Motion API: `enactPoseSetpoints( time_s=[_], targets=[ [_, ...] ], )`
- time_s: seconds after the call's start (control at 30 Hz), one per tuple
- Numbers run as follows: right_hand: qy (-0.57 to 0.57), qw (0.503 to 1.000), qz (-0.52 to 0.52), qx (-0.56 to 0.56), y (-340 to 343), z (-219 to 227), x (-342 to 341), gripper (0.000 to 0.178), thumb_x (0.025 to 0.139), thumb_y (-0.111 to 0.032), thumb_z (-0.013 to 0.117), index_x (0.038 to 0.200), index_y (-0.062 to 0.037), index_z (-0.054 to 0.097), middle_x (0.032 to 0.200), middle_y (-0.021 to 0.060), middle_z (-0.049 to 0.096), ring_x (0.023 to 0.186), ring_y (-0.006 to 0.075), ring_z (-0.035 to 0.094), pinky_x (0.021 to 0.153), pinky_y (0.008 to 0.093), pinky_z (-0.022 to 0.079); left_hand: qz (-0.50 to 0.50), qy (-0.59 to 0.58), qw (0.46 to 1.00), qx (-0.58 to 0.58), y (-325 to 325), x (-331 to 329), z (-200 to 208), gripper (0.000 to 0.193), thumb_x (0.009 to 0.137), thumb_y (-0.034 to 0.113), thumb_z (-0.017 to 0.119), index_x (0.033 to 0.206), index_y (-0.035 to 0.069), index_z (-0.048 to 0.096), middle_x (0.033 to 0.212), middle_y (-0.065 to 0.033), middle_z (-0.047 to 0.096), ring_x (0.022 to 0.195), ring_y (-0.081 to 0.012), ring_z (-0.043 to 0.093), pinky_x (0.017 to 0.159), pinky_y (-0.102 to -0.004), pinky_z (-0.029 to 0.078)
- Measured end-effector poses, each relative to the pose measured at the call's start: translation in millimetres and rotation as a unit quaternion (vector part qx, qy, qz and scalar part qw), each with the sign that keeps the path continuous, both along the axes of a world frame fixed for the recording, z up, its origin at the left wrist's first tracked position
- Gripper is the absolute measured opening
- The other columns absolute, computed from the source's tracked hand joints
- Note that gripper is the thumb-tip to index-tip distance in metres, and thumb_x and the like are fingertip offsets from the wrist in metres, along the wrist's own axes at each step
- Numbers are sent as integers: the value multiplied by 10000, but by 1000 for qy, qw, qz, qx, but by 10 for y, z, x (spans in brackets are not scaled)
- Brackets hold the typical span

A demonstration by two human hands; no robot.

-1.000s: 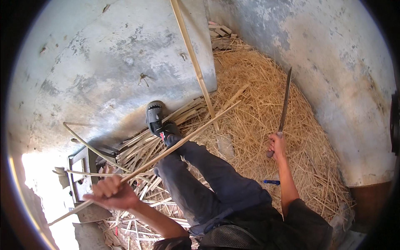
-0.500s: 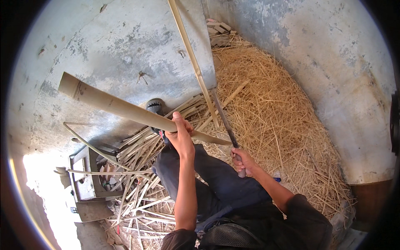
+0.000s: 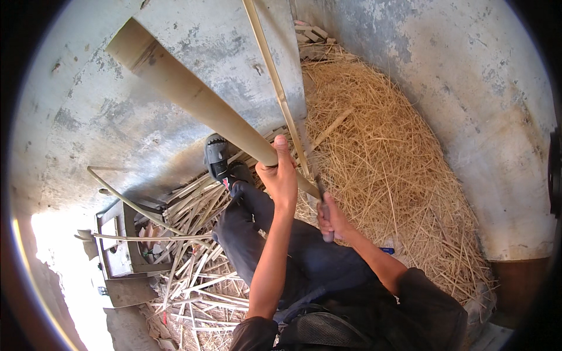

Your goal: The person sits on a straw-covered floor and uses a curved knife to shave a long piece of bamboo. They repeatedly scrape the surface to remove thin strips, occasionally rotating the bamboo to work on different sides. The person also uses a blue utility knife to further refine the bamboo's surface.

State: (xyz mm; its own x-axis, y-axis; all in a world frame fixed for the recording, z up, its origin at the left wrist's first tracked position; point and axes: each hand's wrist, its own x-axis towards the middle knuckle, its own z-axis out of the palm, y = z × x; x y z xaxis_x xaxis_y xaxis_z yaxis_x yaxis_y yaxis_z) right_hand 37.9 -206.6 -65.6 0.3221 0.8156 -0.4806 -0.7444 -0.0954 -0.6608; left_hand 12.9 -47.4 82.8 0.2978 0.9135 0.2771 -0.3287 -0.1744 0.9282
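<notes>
My left hand (image 3: 279, 178) is closed around a long, pale bamboo pole (image 3: 199, 102), thumb laid along its upper side. The pole slants from the upper left, where its wide cut end is raised, down to a lower end beside my right hand (image 3: 333, 219). That right hand grips the handle of a long knife (image 3: 319, 184). Its dark blade points up and away, blurred by motion, next to the pole's lower end. Whether the blade touches the pole I cannot tell.
A thin bamboo strip (image 3: 271, 67) leans upright beyond my hands. A heap of straw-like shavings (image 3: 386, 158) fills the right, against the grey wall (image 3: 468, 105). Split strips (image 3: 196, 205) lie left of my legs, near a metal frame (image 3: 137, 257). My dark shoe (image 3: 216, 155) is close to the wall.
The pole's far end has swung up and tilts more steeply. My left hand has moved right and up, my right hand slightly left and up with the knife. My shoe shows more.
</notes>
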Motion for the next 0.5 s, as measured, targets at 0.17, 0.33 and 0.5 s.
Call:
enactPoseSetpoints(
  time_s=[0.17,0.33,0.5],
  targets=[
    [29,997,63,-44,-19,-108,61,655,1040,-712,381,793,-109,441,521,-18,363,383,88,309,391,270,325,-20,-8,999,-26,91,-50,21,524,1073,367,632,647,82,523,555,48,454,516,-37,385,475,-255,288],
    [-105,994,-25,31,113,456,43,635,1045,-702,384,783,-125,428,510,-29,329,379,83,283,383,266,300,-24,-10,1000,-17,91,-108,-24,527,1074,377,626,649,82,525,549,46,452,510,-39,387,474,-252,287],
    [-6,989,38,-140,-55,-465,-97,637,1034,-720,383,786,-134,413,520,-36,322,384,81,287,392,267,305,-9,-12,999,-38,92,-119,-10,563,1076,381,622,614,87,491,542,42,446,513,-45,395,478,-252,296]
  ],
)
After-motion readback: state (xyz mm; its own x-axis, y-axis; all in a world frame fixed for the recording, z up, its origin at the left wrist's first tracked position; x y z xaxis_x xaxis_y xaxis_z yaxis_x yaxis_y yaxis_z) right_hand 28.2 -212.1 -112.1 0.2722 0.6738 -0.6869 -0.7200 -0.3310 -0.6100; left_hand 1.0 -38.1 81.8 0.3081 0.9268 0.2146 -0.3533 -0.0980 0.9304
